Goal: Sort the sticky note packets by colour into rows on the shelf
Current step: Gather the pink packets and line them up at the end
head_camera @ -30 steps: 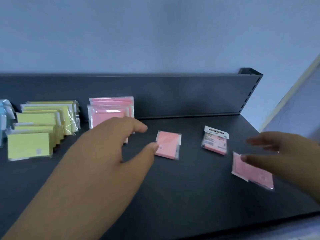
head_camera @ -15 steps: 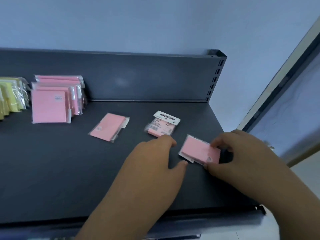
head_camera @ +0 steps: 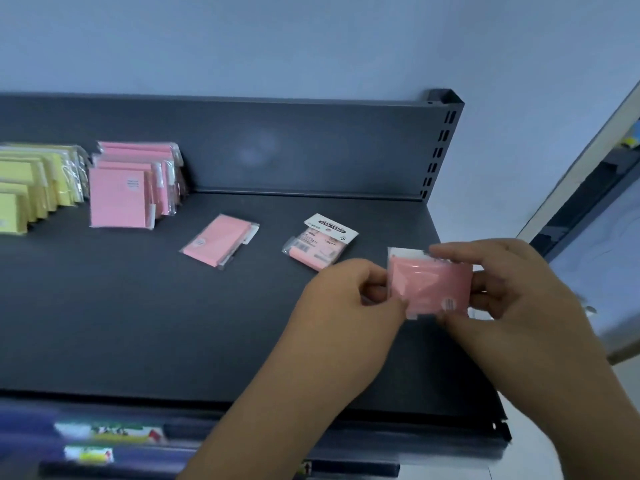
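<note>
left hand [head_camera: 349,299] and right hand [head_camera: 498,289] both pinch a pink packet [head_camera: 431,285] above the shelf [head_camera: 138,323].

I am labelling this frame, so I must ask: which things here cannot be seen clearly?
Head view only:
1. The yellow row: cut off by the left edge.
2. The held pink packet: both sides covered by the left hand and right hand; sticker print too small.
3. The lower-shelf labels: blurred.
</note>
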